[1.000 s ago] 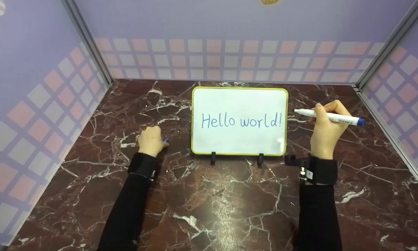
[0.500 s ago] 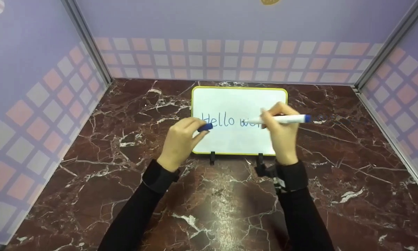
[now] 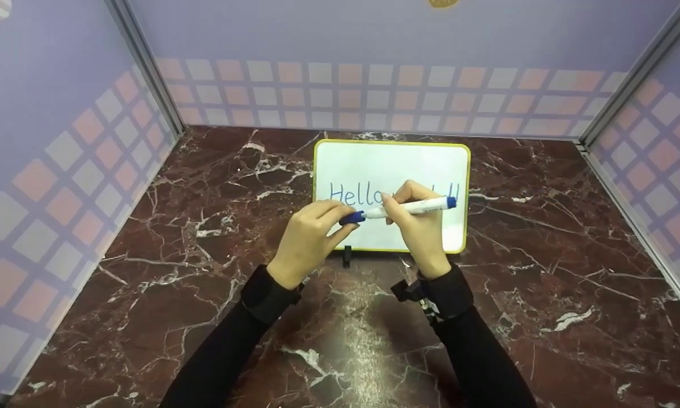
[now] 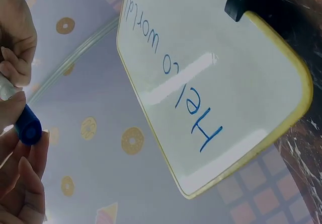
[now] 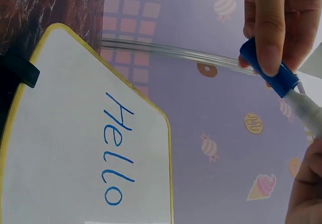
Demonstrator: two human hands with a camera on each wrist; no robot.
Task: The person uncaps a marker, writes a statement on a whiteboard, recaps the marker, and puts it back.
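Observation:
My left hand pinches a blue marker cap between thumb and fingers. From the other side my right hand holds a white marker with a blue end, its tip pointing left. Cap and tip meet in front of the whiteboard; in the right wrist view the marker's front end sits right at the mouth of the cap. The left wrist view shows the cap's closed end in the left fingers. Behind both hands stands a yellow-rimmed whiteboard lettered "Hello world!" in blue, partly covered by the hands.
A small black stand foot props the board's lower edge. Dark red marbled tabletop surrounds it. Purple panels with checked squares enclose the back and sides, joined by grey metal corner strips.
Both hands have come together before the board. My left hand has risen rightward from the tabletop with the cap, and my right hand has moved left with the marker, bringing its tip to the cap.

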